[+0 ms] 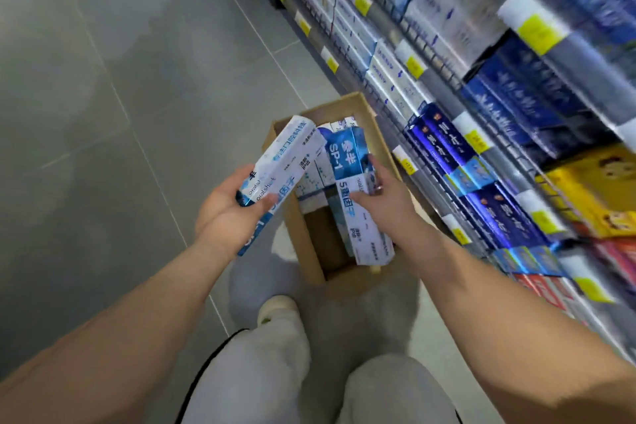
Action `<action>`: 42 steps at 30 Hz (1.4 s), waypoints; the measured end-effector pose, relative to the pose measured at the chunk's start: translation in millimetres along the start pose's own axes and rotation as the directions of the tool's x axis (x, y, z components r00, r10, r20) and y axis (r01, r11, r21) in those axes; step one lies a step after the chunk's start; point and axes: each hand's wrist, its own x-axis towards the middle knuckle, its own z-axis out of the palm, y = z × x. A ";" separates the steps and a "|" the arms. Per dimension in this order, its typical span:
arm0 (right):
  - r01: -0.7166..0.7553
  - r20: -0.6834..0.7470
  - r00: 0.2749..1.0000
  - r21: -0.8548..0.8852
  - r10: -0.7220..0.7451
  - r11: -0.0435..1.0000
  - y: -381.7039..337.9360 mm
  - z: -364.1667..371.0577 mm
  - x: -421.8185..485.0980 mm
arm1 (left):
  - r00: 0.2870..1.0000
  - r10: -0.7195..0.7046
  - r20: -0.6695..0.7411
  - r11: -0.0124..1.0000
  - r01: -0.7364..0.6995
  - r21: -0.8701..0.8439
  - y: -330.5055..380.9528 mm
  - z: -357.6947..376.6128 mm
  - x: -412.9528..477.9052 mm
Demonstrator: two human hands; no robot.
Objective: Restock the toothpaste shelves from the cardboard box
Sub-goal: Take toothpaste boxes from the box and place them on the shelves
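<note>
The left hand (227,213) holds a white carton (285,155), fingers curled round it; the right hand (389,196) pinches a blue carton (347,165). Both are probably light, stiff and crushable, so hold them by the long sides.

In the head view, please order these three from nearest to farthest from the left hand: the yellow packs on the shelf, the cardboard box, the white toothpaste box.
1. White toothpaste box: held in the left hand.
2. Cardboard box: on the floor, just right.
3. Yellow packs: on the shelf, far right.

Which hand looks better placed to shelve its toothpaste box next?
Probably the right hand: its blue toothpaste box is nearer the shelves; the left hand holds its white box farther away.
</note>
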 end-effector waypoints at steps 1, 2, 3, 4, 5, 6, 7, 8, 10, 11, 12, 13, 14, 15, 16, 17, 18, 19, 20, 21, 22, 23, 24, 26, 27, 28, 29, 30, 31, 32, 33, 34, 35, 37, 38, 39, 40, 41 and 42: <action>0.021 -0.013 1.000 0.006 -0.021 1.000 -28.5 -18.7 -23.5 | 1.000 0.026 0.010 1.000 -0.026 0.006 26.8 -17.0 -17.7; 0.040 -0.035 0.999 0.007 -0.040 0.999 -54.6 -37.3 -46.4 | 0.998 0.059 0.020 0.998 -0.059 0.002 52.9 -33.7 -36.2; 0.049 -0.057 0.997 0.004 -0.048 0.999 -80.1 -56.0 -69.6 | 0.994 0.102 0.031 0.995 -0.101 -0.009 77.0 -49.0 -53.5; 0.044 -0.088 0.995 0.001 -0.044 0.999 -100.4 -73.8 -91.0 | 0.988 0.150 0.043 0.989 -0.150 -0.012 99.5 -63.5 -71.7; 0.030 -0.109 0.994 0.003 -0.030 1.000 -122.3 -91.8 -114.4 | 0.980 0.192 0.049 0.981 -0.191 -0.010 121.7 -77.2 -90.0; 0.034 -0.129 0.991 -0.001 -0.034 0.999 -141.1 -109.1 -136.2 | 0.974 0.224 0.045 0.975 -0.223 -0.009 142.5 -89.8 -107.9; 0.042 -0.151 0.988 -0.013 -0.043 0.999 -155.9 -125.1 -156.6 | 0.968 0.246 0.041 0.969 -0.246 -0.012 160.8 -100.5 -124.3; 0.069 -0.175 0.982 -0.013 -0.070 0.998 -170.7 -139.5 -178.6 | 0.962 0.270 0.040 0.963 -0.269 -0.024 177.2 -109.3 -140.1; 0.101 -0.238 0.966 -0.001 -0.099 0.995 -192.3 -166.6 -215.6 | 0.945 0.326 0.041 0.944 -0.323 -0.062 208.2 -120.0 -169.2; 0.117 -0.275 0.955 -0.001 -0.113 0.993 -200.1 -178.3 -232.8 | 0.933 0.357 0.054 0.933 -0.353 -0.071 221.3 -123.0 -181.8; 0.127 -0.316 0.941 0.000 -0.120 0.992 -208.3 -189.7 -251.8 | 0.915 0.398 0.069 0.917 -0.394 -0.071 233.2 -124.4 -193.3; 0.142 -0.354 0.926 0.006 -0.131 0.990 -212.9 -200.2 -267.8 | 0.895 0.438 0.087 0.899 -0.433 -0.069 243.7 -125.3 -202.4; 0.149 -0.396 0.909 0.010 -0.133 0.989 -217.0 -210.1 -284.7 | 0.873 0.476 0.107 0.879 -0.471 -0.068 253.7 -125.9 -212.2; 0.150 -0.432 0.892 0.008 -0.132 0.989 -220.2 -219.6 -302.1 | 0.849 0.513 0.130 0.859 -0.507 -0.074 263.1 -126.0 -221.2; 0.157 -0.472 0.870 -0.012 -0.144 0.988 -222.4 -226.9 -319.6 | 0.816 0.556 0.157 0.831 -0.549 -0.085 271.5 -125.5 -230.1; 0.154 -0.514 0.844 -0.042 -0.154 0.987 -221.8 -232.6 -336.6 | 0.780 0.596 0.189 0.802 -0.588 -0.101 278.9 -124.0 -238.9; 0.164 -0.558 0.813 -0.059 -0.169 0.985 -220.4 -237.6 -354.8 | 0.737 0.640 0.218 0.766 -0.633 -0.109 285.8 -122.3 -248.5; 0.150 -0.604 0.781 -0.064 -0.158 0.987 -217.4 -240.3 -373.9 | 0.695 0.675 0.247 0.733 -0.671 -0.115 292.2 -119.8 -258.5; 0.145 -0.651 0.743 -0.067 -0.153 0.987 -214.7 -242.0 -394.8 | 0.651 0.708 0.273 0.695 -0.710 -0.113 297.8 -116.9 -269.7; 0.131 -0.692 0.709 -0.058 -0.134 0.990 -211.1 -243.0 -416.5 | 0.609 0.735 0.298 0.662 -0.739 -0.125 302.5 -113.5 -281.4; 0.124 -0.728 0.675 -0.053 -0.124 0.991 -205.3 -244.5 -436.9 | 0.569 0.756 0.324 0.633 -0.761 -0.141 306.5 -109.5 -294.3; 0.117 -0.764 0.637 -0.043 -0.108 0.992 -199.1 -246.1 -458.0 | 0.529 0.774 0.349 0.606 -0.779 -0.162 310.3 -104.4 -308.4; 0.106 -0.794 0.601 -0.038 -0.095 0.994 -194.4 -247.4 -479.5 | 0.491 0.788 0.372 0.580 -0.795 -0.179 314.1 -99.5 -324.3; 0.077 -0.850 0.523 -0.026 -0.063 0.997 -180.9 -253.0 -520.4 | 0.422 0.808 0.411 0.537 -0.816 -0.216 320.7 -87.8 -358.8; 0.068 -0.872 0.486 -0.023 -0.053 0.997 -173.7 -256.6 -542.0 | 0.388 0.818 0.425 0.516 -0.822 -0.243 323.9 -80.2 -377.0; 0.067 -0.891 0.452 -0.019 -0.047 0.998 -166.7 -260.2 -564.6 | 0.352 0.829 0.434 0.491 -0.830 -0.264 326.7 -72.6 -395.7; 0.067 -0.907 0.419 -0.010 -0.037 0.998 -158.3 -264.8 -586.0 | 0.318 0.838 0.443 0.468 -0.836 -0.286 329.6 -65.0 -414.4; 0.062 -0.923 0.384 -0.006 -0.029 0.998 -150.9 -269.6 -609.0 | 0.284 0.845 0.454 0.446 -0.843 -0.302 331.8 -57.9 -434.4; 0.045 -0.938 0.347 0.002 -0.013 0.999 -142.3 -274.3 -632.3 | 0.255 0.847 0.466 0.431 -0.842 -0.325 333.8 -51.2 -455.3; 0.026 -0.952 0.307 0.008 0.000 1.000 -132.5 -279.4 -654.9 | 0.222 0.850 0.477 0.415 -0.841 -0.347 335.8 -43.8 -476.0; 0.018 -0.963 0.271 0.018 0.013 1.000 -122.2 -285.3 -676.8 | 0.183 0.854 0.487 0.392 -0.841 -0.372 338.2 -36.2 -497.9; 0.016 -0.971 0.236 0.028 0.024 0.999 -110.0 -292.6 -698.5 | 0.140 0.859 0.492 0.361 -0.847 -0.389 340.9 -28.4 -521.1; 0.011 -0.980 0.196 0.037 0.034 0.999 -97.9 -300.7 -719.8 | 0.096 0.862 0.497 0.329 -0.852 -0.408 343.7 -18.9 -544.1; -0.001 -0.989 0.134 0.055 0.054 0.998 -74.9 -318.1 -763.6 | 0.018 0.869 0.495 0.272 -0.852 -0.447 348.3 1.7 -595.2; -0.004 -0.993 0.108 0.055 0.055 0.998 -63.2 -328.5 -785.4 | -0.006 0.872 0.489 0.253 -0.849 -0.464 350.3 12.7 -622.1; -0.009 -0.995 0.084 0.048 0.048 0.999 -51.8 -339.7 -807.3 | -0.027 0.877 0.479 0.239 -0.842 -0.484 351.6 23.5 -649.5; -0.024 -0.997 0.061 0.035 0.037 0.999 -41.5 -350.9 -829.1 | -0.041 0.881 0.472 0.229 -0.835 -0.500 352.2 34.8 -676.1; -0.039 -0.999 0.045 0.027 0.029 0.999 -30.9 -363.9 -850.8 | -0.052 0.885 0.463 0.224 -0.824 -0.521 352.4 44.8 -703.4; -0.057 -0.999 0.033 0.018 0.020 0.998 -21.5 -377.0 -873.0 | -0.059 0.891 0.449 0.217 -0.815 -0.537 352.2 55.1 -730.0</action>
